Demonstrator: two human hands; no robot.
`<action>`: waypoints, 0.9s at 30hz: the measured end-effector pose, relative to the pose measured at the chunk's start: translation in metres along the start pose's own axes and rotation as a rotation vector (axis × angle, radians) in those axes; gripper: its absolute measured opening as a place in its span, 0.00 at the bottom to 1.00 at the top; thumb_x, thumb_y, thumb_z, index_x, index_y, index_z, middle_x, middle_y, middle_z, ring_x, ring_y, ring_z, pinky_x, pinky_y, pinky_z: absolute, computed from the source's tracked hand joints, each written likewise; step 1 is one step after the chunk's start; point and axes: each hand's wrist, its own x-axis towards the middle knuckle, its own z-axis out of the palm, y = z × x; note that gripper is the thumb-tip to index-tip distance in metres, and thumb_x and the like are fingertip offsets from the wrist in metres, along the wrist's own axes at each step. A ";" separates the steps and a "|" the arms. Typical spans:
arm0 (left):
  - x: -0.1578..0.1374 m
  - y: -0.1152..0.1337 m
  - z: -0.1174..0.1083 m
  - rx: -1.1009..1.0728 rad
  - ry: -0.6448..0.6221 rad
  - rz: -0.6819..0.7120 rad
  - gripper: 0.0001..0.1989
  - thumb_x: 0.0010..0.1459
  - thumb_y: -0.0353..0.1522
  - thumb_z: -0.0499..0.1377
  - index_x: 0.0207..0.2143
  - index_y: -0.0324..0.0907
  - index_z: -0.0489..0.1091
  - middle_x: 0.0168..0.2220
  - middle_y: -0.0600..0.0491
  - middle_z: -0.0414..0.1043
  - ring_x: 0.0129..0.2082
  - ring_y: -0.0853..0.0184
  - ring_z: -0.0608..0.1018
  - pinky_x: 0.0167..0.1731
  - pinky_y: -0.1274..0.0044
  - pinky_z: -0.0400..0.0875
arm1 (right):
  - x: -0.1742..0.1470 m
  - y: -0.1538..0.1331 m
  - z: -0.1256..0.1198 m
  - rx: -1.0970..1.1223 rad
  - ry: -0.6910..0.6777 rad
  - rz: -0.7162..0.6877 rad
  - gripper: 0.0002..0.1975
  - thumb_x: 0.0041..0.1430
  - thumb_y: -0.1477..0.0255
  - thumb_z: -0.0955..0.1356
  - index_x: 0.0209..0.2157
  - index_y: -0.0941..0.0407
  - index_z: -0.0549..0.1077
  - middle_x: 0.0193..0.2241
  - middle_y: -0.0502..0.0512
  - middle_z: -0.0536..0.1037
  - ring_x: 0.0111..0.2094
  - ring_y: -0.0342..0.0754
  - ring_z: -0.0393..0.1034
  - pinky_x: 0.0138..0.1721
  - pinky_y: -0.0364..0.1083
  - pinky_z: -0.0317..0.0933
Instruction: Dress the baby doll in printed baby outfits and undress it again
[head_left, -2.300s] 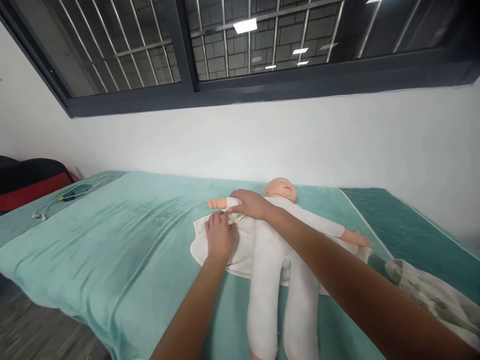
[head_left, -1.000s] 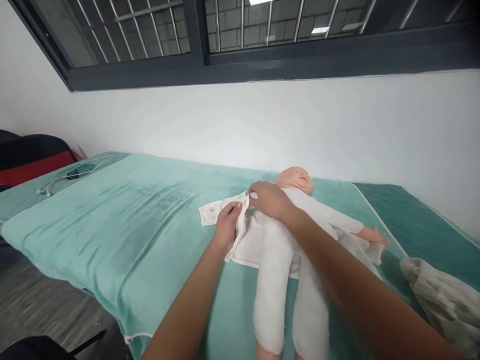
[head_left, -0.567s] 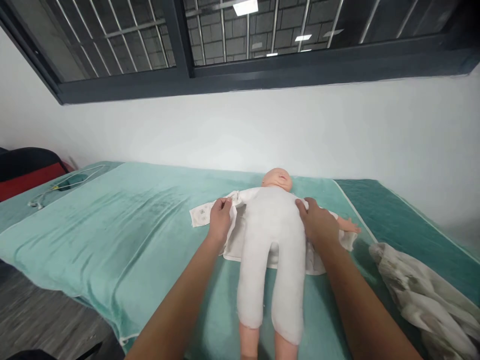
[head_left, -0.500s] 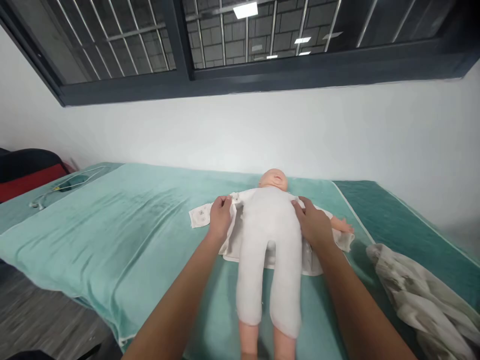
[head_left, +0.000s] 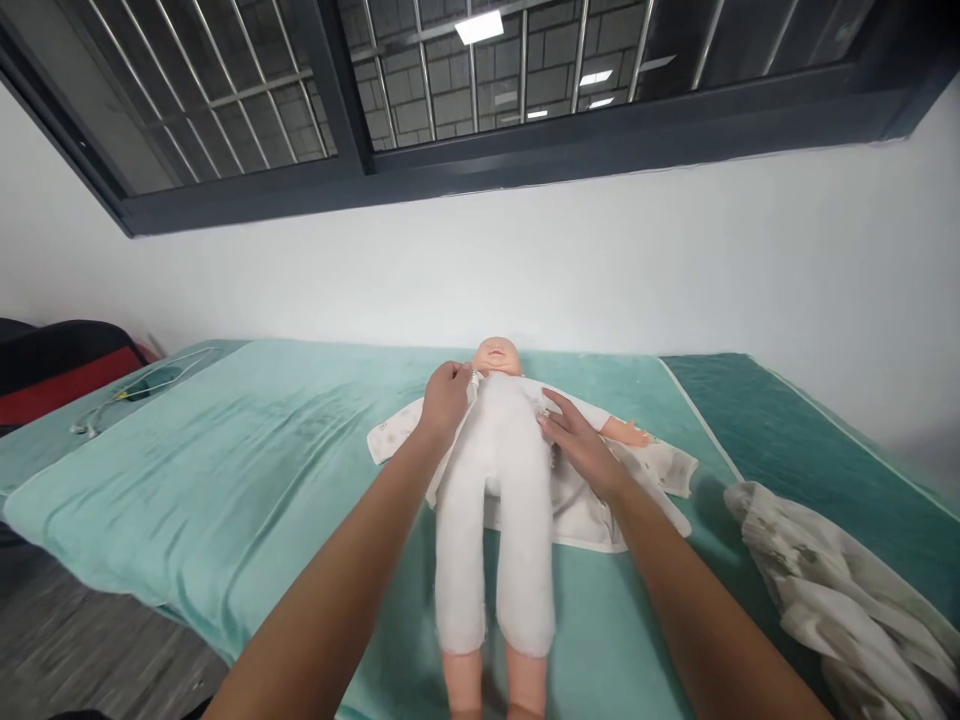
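A baby doll [head_left: 491,440] with a soft white body lies on its back, head toward the wall. Beneath it a white printed baby shirt [head_left: 585,505] is spread open, one sleeve out to each side. My left hand [head_left: 448,398] is closed in a pinch on the shirt's edge by the doll's shoulder. At the other side of the doll's chest, my right hand [head_left: 579,440] has thumb and fingers gripping the white body. The doll's arm on the right lies bare-handed over the shirt sleeve; its other arm is hidden.
A teal sheet [head_left: 225,450] covers the bed. A crumpled whitish cloth [head_left: 832,580] lies at the right. Far left are a thin cord [head_left: 150,385] and a black and red item [head_left: 67,370]. The wall [head_left: 480,270] and a barred window [head_left: 465,80] stand behind.
The doll has shifted left over the shirt, and more of the shirt shows on its right. Both hands have moved with it, the right one leftward; the view has turned slightly.
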 end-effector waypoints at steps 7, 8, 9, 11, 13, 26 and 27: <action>-0.021 0.049 -0.022 -0.026 -0.308 -0.179 0.12 0.54 0.40 0.61 0.27 0.39 0.70 0.29 0.47 0.74 0.22 0.68 0.71 0.25 0.74 0.63 | 0.002 0.006 0.000 0.002 -0.032 -0.031 0.35 0.60 0.53 0.65 0.64 0.53 0.56 0.36 0.53 0.74 0.42 0.50 0.69 0.48 0.50 0.62; -0.025 0.059 -0.026 -0.034 -0.379 -0.185 0.12 0.54 0.39 0.61 0.29 0.39 0.70 0.34 0.46 0.76 0.22 0.67 0.73 0.25 0.74 0.63 | 0.002 0.007 0.000 -0.002 -0.031 -0.030 0.35 0.60 0.53 0.65 0.64 0.53 0.56 0.36 0.52 0.74 0.41 0.49 0.69 0.47 0.50 0.62; -0.028 0.067 -0.031 -0.031 -0.435 -0.179 0.12 0.54 0.40 0.61 0.30 0.39 0.70 0.38 0.44 0.76 0.23 0.67 0.75 0.24 0.74 0.64 | 0.002 0.007 0.000 -0.010 -0.031 -0.029 0.35 0.60 0.53 0.65 0.64 0.53 0.56 0.36 0.52 0.74 0.40 0.49 0.68 0.46 0.49 0.62; -0.033 0.076 -0.036 0.026 -0.465 -0.141 0.12 0.54 0.40 0.60 0.31 0.40 0.69 0.44 0.45 0.75 0.25 0.66 0.77 0.24 0.74 0.65 | 0.002 0.008 0.000 -0.030 -0.025 -0.030 0.36 0.60 0.52 0.65 0.64 0.53 0.56 0.37 0.52 0.74 0.40 0.48 0.68 0.46 0.49 0.62; -0.035 0.075 -0.036 0.148 -0.393 -0.090 0.11 0.54 0.40 0.60 0.31 0.41 0.68 0.44 0.46 0.75 0.27 0.65 0.77 0.24 0.75 0.64 | 0.003 0.008 0.000 -0.052 -0.018 -0.031 0.36 0.60 0.52 0.65 0.64 0.53 0.57 0.39 0.53 0.74 0.42 0.49 0.68 0.47 0.49 0.62; -0.024 0.018 0.004 0.744 -0.168 0.253 0.22 0.49 0.21 0.51 0.46 0.43 0.71 0.43 0.44 0.69 0.38 0.58 0.74 0.38 0.71 0.63 | 0.002 0.006 -0.002 -0.146 0.005 -0.091 0.34 0.59 0.53 0.64 0.62 0.54 0.60 0.33 0.51 0.72 0.35 0.48 0.67 0.42 0.50 0.64; -0.019 0.015 0.001 0.704 -0.140 0.253 0.21 0.48 0.21 0.51 0.43 0.44 0.72 0.40 0.45 0.71 0.35 0.59 0.74 0.37 0.72 0.63 | 0.002 0.006 -0.002 -0.158 0.001 -0.088 0.34 0.60 0.52 0.64 0.63 0.54 0.60 0.33 0.51 0.72 0.35 0.48 0.67 0.42 0.51 0.64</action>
